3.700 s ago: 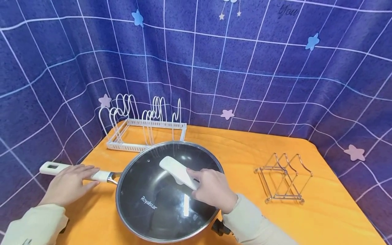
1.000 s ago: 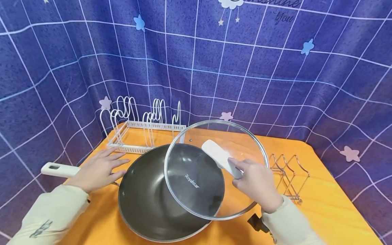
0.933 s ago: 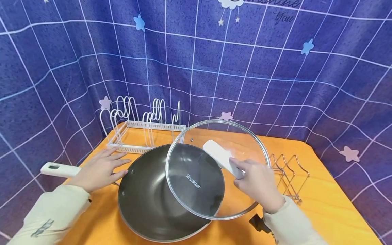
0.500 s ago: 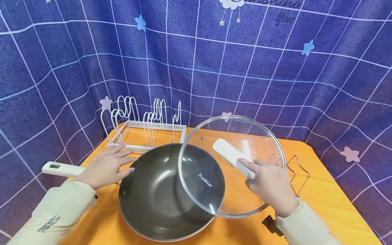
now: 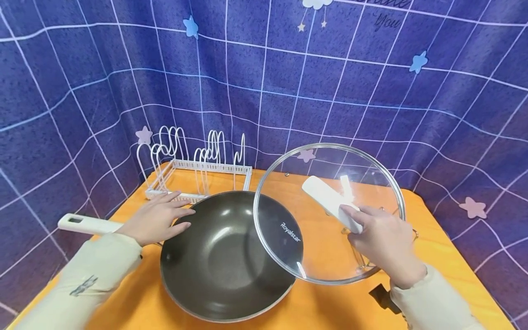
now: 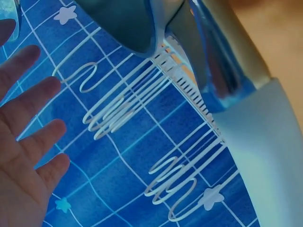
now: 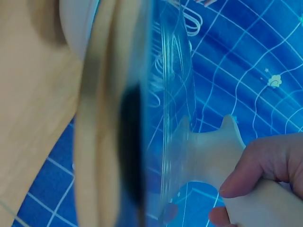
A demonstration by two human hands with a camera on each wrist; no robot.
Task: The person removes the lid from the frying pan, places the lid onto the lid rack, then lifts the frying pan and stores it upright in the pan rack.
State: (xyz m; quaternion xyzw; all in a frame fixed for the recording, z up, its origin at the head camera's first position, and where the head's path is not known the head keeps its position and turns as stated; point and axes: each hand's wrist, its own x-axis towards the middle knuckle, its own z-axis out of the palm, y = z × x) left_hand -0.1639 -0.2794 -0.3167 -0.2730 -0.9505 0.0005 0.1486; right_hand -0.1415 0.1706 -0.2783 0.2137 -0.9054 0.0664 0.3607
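Observation:
A dark wok (image 5: 222, 261) with a long white handle (image 5: 88, 223) stands uncovered on the orange cloth. My right hand (image 5: 383, 238) grips the white handle (image 5: 330, 199) of a clear glass lid (image 5: 288, 201), which hangs in the air over the wok's right side and the cloth beyond. The right wrist view shows the thumb and fingers round that lid handle (image 7: 213, 156). Above the wok's left rim my left hand (image 5: 158, 217) is spread, holding nothing. In the left wrist view its fingers (image 6: 28, 109) are apart, away from the wok handle (image 6: 265, 142).
A white wire rack (image 5: 198, 167) stands at the back left, behind the wok. On the right, a small metal wire rack (image 5: 359, 259) is mostly behind the lid and right hand. A blue curtain (image 5: 264, 91) hangs behind the orange cloth (image 5: 330, 302).
My right hand has lifted the lid off the wok and carried it right and upward, over the metal rack in the view. My left hand has left the wok handle and moved right.

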